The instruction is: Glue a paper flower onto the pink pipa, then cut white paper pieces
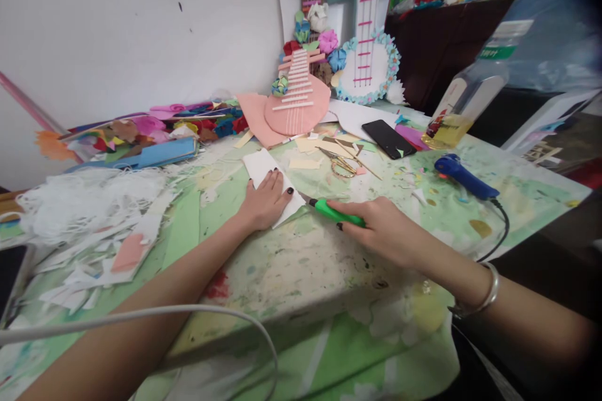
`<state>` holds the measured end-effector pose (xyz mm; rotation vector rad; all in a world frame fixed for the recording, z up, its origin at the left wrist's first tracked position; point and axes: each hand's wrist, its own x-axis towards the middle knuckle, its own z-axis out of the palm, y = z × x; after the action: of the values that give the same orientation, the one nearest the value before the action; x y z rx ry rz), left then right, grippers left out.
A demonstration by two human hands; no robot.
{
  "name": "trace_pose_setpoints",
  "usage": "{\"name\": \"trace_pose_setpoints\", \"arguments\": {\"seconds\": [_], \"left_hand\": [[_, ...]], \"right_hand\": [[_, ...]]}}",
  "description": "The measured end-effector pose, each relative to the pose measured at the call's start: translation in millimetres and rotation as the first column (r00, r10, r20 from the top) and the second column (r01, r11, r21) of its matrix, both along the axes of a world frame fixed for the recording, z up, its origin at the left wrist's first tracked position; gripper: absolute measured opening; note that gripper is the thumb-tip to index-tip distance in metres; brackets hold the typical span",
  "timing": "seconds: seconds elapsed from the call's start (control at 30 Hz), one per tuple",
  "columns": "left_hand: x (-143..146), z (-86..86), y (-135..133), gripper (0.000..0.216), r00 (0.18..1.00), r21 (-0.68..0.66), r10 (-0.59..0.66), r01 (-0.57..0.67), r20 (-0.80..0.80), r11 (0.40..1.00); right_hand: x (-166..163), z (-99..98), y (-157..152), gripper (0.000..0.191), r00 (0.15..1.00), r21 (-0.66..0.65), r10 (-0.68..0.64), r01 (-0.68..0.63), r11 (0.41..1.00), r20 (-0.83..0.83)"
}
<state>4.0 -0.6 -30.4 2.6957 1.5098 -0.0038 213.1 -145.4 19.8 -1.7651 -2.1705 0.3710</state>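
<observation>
My left hand (268, 200) lies flat with its fingers spread, pressing a piece of white card (256, 166) onto the table. In my right hand (376, 225) is a green utility knife (332, 210), fingers wrapped round its handle. The knife's blade points left and reaches the right edge of the card, close to my left thumb. Whether the tip cuts into the card or only touches it, I cannot tell. Beyond the card lie gold-handled scissors (343, 166) and cream paper scraps (305, 164).
A black phone (388, 138), a blue glue gun (463, 177) with a cord and a tilted bottle (465, 94) stand right. Paper instrument models (301, 100) lean on the wall. White shredded strips (89, 203) pile at left. A white cable (188, 308) crosses in front.
</observation>
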Motion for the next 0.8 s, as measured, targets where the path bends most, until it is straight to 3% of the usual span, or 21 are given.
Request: {"name": "trace_pose_setpoints", "arguments": {"seconds": [0.33,0.53,0.8], "left_hand": [[-3.2,-0.1,3.9,0.081,0.998,0.006,-0.049,0.049,-0.045,0.999],[-3.4,8.6,2.7,0.108,0.982,-0.047,-0.084,0.077,-0.166,0.996],[-1.6,17.5,0.7,0.094,0.995,-0.139,-0.049,0.036,-0.088,0.990]], "right_hand": [[-1.1,14.8,2.2,0.043,0.993,-0.039,-0.017,0.012,0.999,-0.116],[-3.7,13.3,6.5,0.039,0.998,-0.029,0.002,-0.004,1.000,-0.062],[-3.0,9.1,2.4,0.035,1.000,-0.009,-0.010,0.010,1.000,-0.002]]}}
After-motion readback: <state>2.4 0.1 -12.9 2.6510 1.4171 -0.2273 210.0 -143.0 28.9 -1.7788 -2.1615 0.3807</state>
